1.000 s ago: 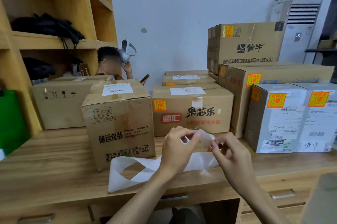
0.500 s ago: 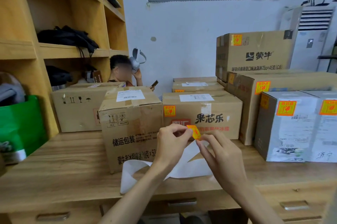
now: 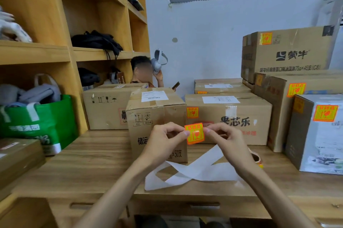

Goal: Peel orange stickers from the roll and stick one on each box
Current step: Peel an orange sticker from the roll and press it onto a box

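We hold a square, glossy orange sticker (image 3: 194, 133) between our two hands. The left hand (image 3: 165, 139) pinches its left edge with thumb and forefinger, and the right hand (image 3: 223, 137) pinches the right edge the same way, so the sticker hangs flat, facing us, above the desk. Just behind it stands the upright brown cardboard box (image 3: 157, 114) (its front printed with black handling symbols), a white paper label on its taped lid. Below, a long ribbon of smooth white backing paper (image 3: 193, 171) loops and crosses itself on the grainy wooden desk (image 3: 89, 164). The sticker roll (image 3: 257, 159) peeps out past our right wrist. The wider cardboard carton (image 3: 232, 116) to the right bears a small orange square label (image 3: 192, 112) at its top left corner.
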`<action>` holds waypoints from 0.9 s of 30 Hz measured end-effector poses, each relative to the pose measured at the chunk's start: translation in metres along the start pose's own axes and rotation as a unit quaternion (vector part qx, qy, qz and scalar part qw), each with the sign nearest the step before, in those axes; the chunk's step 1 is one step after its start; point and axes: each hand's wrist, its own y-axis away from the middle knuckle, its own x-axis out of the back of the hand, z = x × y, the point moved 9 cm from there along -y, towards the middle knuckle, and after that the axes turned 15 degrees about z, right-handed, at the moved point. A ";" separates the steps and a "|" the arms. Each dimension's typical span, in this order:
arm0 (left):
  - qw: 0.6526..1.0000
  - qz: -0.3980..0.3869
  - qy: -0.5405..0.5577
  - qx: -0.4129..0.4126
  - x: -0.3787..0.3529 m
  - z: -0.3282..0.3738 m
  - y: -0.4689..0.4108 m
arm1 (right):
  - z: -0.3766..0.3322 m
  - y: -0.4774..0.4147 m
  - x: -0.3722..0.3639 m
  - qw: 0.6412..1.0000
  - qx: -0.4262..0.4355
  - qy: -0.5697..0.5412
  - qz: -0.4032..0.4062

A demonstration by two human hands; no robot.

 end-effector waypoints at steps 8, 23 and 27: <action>0.985 0.092 -0.115 -0.090 0.073 -0.001 -0.001 | -0.024 0.007 -0.070 0.993 0.086 0.020 -0.073; 0.918 0.198 -0.305 -0.160 0.139 -0.019 -0.043 | -0.051 -0.006 -0.170 0.940 0.302 0.150 -0.044; 0.919 0.202 -0.305 -0.146 0.140 -0.028 -0.047 | -0.050 -0.010 -0.176 0.937 0.318 0.146 -0.024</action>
